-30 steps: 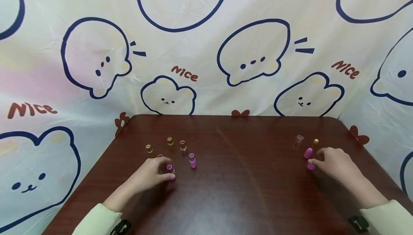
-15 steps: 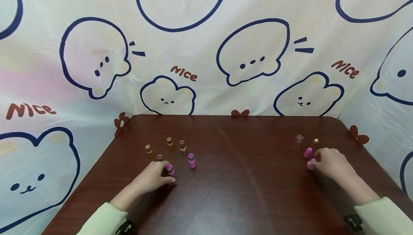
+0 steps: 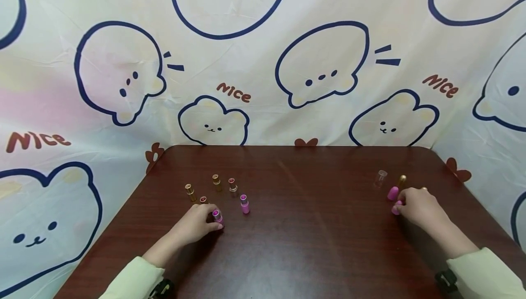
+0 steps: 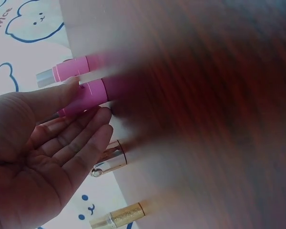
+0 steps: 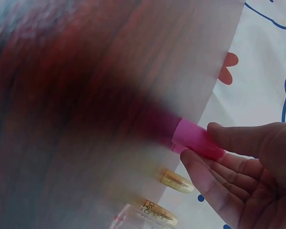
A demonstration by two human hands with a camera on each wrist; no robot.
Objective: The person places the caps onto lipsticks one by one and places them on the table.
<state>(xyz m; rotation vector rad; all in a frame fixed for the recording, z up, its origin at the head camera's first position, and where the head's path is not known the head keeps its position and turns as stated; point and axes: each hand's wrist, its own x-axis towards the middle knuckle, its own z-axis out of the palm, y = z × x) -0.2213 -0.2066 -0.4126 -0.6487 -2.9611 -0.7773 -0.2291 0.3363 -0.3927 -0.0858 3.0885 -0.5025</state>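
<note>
My left hand [image 3: 195, 223] pinches an upright pink lipstick tube [image 3: 218, 217] between thumb and fingers at the table's left. The left wrist view shows the thumb on the tube's [image 4: 88, 95] near side and fingertips along its other side. Beside it stands a second pink lipstick [image 3: 244, 204]. At the table's right, my right hand [image 3: 423, 207] holds a pink lipstick cap [image 3: 396, 208] by its sides, its open end down at the tabletop in the right wrist view. Another pink cap [image 3: 393, 193] stands just behind it, partly hidden in the right wrist view.
Several uncapped gold-toned lipsticks [image 3: 190, 192] stand behind my left hand; one is partly covered by it. Near my right hand are a gold cap [image 3: 402, 180], another gold cap mostly hidden [image 3: 424, 188], and a clear cap [image 3: 381, 179]. A patterned cloth [image 3: 263, 61] hangs behind the brown table [image 3: 296, 244].
The left thumb and fingers have closed in around the pink lipstick, with the hand shifting slightly right. My right hand has edged a little left at the pink cap, and a gold cap shows behind it.
</note>
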